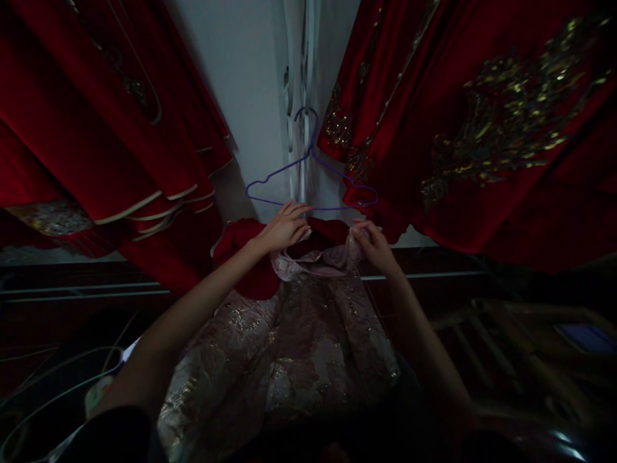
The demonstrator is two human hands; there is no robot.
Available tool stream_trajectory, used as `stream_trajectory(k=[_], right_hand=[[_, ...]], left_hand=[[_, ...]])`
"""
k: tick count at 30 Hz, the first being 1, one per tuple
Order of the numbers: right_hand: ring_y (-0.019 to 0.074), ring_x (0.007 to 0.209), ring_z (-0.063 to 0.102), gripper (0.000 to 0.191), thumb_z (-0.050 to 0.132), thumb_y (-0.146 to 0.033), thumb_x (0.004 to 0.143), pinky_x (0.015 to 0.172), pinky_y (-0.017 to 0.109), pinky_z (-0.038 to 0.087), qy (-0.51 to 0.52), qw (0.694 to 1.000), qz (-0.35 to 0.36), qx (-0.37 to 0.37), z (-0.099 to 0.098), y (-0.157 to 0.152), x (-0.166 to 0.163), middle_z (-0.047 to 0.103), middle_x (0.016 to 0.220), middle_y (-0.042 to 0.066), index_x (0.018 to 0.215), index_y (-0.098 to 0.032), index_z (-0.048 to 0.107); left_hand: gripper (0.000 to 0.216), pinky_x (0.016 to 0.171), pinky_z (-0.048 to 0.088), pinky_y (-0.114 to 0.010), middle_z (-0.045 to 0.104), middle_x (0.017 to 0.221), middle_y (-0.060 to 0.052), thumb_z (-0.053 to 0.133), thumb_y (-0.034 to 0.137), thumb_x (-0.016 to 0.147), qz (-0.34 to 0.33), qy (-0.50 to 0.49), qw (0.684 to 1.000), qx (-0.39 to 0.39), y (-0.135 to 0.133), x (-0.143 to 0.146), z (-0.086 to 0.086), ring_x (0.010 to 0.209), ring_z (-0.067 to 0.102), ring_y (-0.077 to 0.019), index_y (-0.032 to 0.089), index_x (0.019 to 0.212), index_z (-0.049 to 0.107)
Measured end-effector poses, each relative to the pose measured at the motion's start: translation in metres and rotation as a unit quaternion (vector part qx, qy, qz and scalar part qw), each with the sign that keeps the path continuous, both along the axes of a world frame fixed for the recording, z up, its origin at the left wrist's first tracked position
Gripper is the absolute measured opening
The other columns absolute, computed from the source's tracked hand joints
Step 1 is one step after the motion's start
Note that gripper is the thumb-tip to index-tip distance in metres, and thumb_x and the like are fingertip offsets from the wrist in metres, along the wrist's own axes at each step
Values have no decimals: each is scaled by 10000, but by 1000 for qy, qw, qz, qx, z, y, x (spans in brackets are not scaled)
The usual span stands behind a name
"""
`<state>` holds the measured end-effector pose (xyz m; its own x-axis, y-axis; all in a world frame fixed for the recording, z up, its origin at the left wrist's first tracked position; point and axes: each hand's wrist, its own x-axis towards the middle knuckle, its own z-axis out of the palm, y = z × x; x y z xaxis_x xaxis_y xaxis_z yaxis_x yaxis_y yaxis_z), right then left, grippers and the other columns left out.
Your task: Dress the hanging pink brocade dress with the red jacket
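Observation:
In front of me a pink and gold brocade garment [308, 334] spreads down toward my lap, with a pale, crumpled upper edge. My right hand [373, 244] pinches this edge at its right end. On the left side, my left hand [286, 230] is bent over the same edge, its upper fingers reaching the lower bar of the purple hanger [277, 172]; the thumb's grip is partly hidden. The hanger hangs upright by its hook, with no garment on it. Red cloth [245, 283] lies behind and beside the brocade edge.
Red garments with gold sequins hang at the left [120, 148] and at the right [486, 128]. Pale vertical metalwork [303, 58] stands behind the hanger. A wooden frame [525, 347] sits low at the right, with a bluish screen-like rectangle [585, 337]. The scene is dim.

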<state>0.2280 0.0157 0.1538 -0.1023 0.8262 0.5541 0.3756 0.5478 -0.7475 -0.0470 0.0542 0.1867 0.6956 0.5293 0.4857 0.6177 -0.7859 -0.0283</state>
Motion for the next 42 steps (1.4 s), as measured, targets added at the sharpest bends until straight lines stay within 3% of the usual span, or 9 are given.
stream_trajectory(k=[3,7,11,17,33,38,42], right_hand=[[198,1172,482,204,521,-420,845,1031,385,320,21,999,-16,20,2,0,0,554,1219,58,894,-229,575],[180,1021,546,250,516,-446,838,939,361,389,118,987,-109,16,-10,11,18,597,1093,52,926,-217,564],[148,833,546,310,540,-493,796,813,311,428,234,946,-224,11,-24,26,36,581,878,13,882,-196,566],[127,793,533,365,580,-517,746,779,292,431,312,921,-234,11,-32,35,41,555,860,3,895,-185,562],[150,832,559,337,521,-523,775,761,293,450,240,934,-261,42,-7,51,28,585,853,8,857,-199,565],[158,853,554,316,510,-509,804,813,311,438,102,973,-186,92,29,66,8,605,862,9,865,-211,597],[176,868,556,326,454,-525,845,845,338,421,16,980,-156,124,55,74,-22,607,874,20,885,-228,582]], left_hand=[[299,1080,233,-507,402,1413,-56,416,322,877,11,8,1000,-10,14,27,-11,1259,365,-255,181,809,671],[286,969,308,-522,448,1364,-59,436,351,874,40,3,999,0,-2,35,-23,1147,422,-277,202,851,679],[291,926,302,-506,477,1332,-48,405,350,895,51,-4,998,25,-38,24,-14,1101,428,-271,220,908,665],[297,914,283,-499,513,1303,-32,389,356,908,52,4,998,24,-51,9,-1,1062,452,-252,236,918,660],[304,917,268,-459,552,1268,-34,375,336,919,44,-19,999,-8,-45,6,-1,1067,474,-223,229,919,659],[317,916,276,-420,579,1231,-30,362,362,925,41,-60,997,-35,-37,15,-7,1068,484,-202,227,935,649],[326,915,281,-397,616,1162,-39,361,372,926,48,-119,990,-61,-29,31,-15,1025,516,-182,218,926,649]])
